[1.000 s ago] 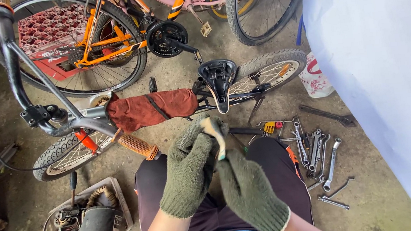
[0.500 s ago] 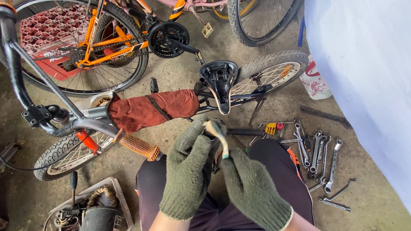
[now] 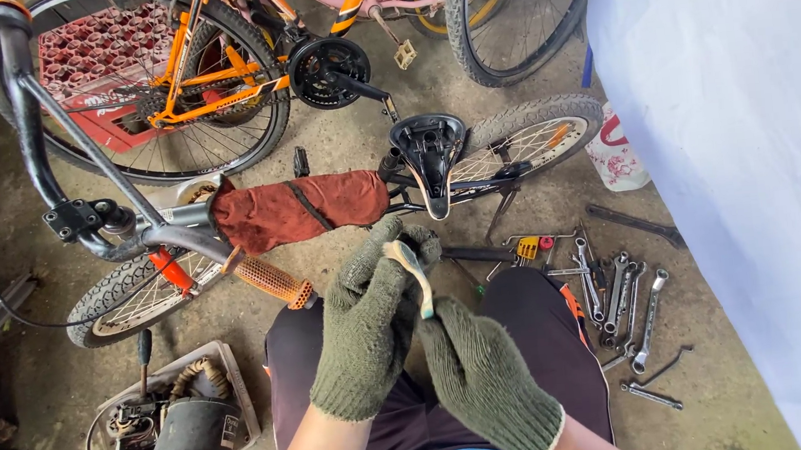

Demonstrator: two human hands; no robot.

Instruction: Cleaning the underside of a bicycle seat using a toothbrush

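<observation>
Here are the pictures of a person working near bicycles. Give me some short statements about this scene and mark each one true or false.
1. Both hands wear green knit gloves: left hand, right hand. True.
2. The hands hold a small pale tool between them. True.
3. The wrenches lie on the person's left. False: they lie on the right, on the floor.
4. The small bicycle's saddle faces up. False: its underside shows.
5. A reddish cloth wraps the frame. True.

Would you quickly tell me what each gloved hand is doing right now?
Left hand: closed around the upper part of a small pale tool.
Right hand: closed, gripping the same tool's lower end.
</observation>
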